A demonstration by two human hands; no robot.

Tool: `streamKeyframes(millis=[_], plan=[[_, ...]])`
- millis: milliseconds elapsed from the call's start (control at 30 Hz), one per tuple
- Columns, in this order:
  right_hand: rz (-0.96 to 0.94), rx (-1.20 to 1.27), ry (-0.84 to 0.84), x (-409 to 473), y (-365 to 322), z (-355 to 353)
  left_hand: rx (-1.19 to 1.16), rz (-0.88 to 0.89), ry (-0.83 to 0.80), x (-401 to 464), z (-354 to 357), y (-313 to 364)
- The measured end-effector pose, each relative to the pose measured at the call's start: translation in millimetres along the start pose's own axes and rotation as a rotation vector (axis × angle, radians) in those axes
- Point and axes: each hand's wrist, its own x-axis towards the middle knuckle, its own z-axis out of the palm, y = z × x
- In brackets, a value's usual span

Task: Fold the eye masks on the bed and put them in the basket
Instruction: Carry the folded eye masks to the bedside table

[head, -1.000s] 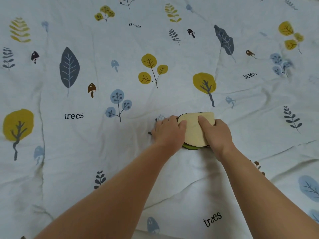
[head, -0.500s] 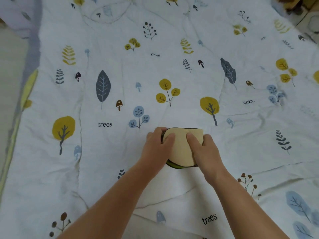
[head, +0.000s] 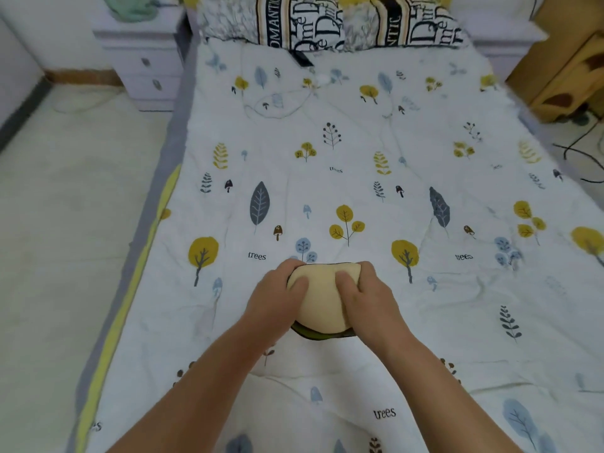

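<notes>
The mask (head: 322, 300) lies folded on the bed (head: 457, 305), cream side up, near the foot end. It looks soft, light and springy, likely to unfold unless pinched across both layers at the fold. The left hand (head: 277, 304) and right hand (head: 367, 304) curl around its sides, fingers pressing on top. No basket shows; the bed's left edge is near.

- The bed cover (head: 359, 132) bears the printed word "trees" several times among its leaf and tree pattern.
- The pillows (head: 327, 21) at the head of the cover show large letters; "OMANTIC" reads on one, "NTIC" on the other, the rest cut off.
</notes>
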Motion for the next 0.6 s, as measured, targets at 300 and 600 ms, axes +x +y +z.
streamKeyframes(millis=[300, 600], plan=[[-0.145, -0.081, -0.023, -55.7, -61.6, -0.2, -0.088, 0.004, 0.141, -65.3, -54.0, 27.4], [-0.297, -0.184, -0.124, -105.0, -117.9, 21.7, -0.077, 0.0, 0.26, -122.8, -113.9, 26.6]])
